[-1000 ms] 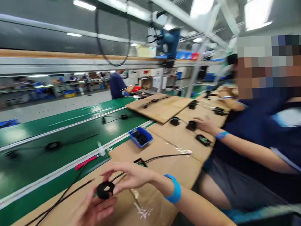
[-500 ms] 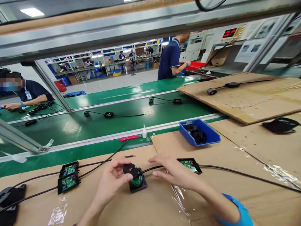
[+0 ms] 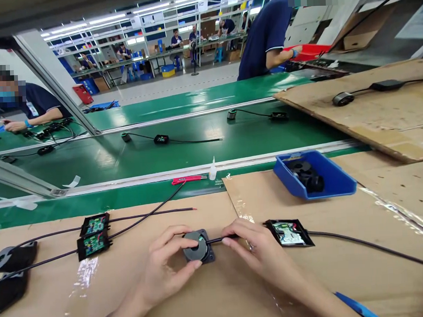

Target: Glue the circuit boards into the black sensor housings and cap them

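My left hand [image 3: 163, 271] curls around a round black disc [image 3: 198, 246] seated on a small black housing on the cardboard-covered bench [image 3: 219, 297]; thumb and fingers pinch the disc's rim. My right hand [image 3: 261, 251] rests just right of it, its fingertips pressed on the black cable [image 3: 367, 246] where it enters the housing. That cable runs right past an open black box with a green circuit board [image 3: 288, 232].
A blue bin of black parts [image 3: 314, 175] sits at the right. Two circuit-board boxes [image 3: 94, 234] with cables and black covers [image 3: 12, 267] lie at the left. A small glue bottle [image 3: 213, 170] and red tool [image 3: 187, 179] lie by the green conveyor [image 3: 183, 150]. Other workers sit beyond.
The view has swung from a neighbouring worker down to the bench. The black disc I held in the air now sits on the housing, pressed by my left hand.
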Demonstrator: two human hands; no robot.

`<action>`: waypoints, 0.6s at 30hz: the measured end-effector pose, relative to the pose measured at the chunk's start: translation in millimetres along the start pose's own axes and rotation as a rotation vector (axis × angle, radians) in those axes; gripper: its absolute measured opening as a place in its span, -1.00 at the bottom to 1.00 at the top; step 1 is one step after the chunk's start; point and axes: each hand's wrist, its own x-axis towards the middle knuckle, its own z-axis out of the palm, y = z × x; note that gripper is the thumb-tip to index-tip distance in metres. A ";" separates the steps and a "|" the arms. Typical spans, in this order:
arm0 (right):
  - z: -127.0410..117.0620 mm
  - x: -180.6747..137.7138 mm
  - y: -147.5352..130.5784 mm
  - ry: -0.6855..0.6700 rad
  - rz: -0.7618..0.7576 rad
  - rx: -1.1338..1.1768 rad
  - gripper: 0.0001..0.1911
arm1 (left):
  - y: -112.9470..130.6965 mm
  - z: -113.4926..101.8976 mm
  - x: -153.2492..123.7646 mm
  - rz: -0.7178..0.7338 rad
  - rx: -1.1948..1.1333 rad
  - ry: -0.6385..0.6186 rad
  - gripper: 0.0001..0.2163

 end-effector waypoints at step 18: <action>-3.9 -0.7 -1.9 -0.027 0.002 0.035 -0.87 | -6.9 -5.4 0.5 0.178 0.187 -0.199 -0.65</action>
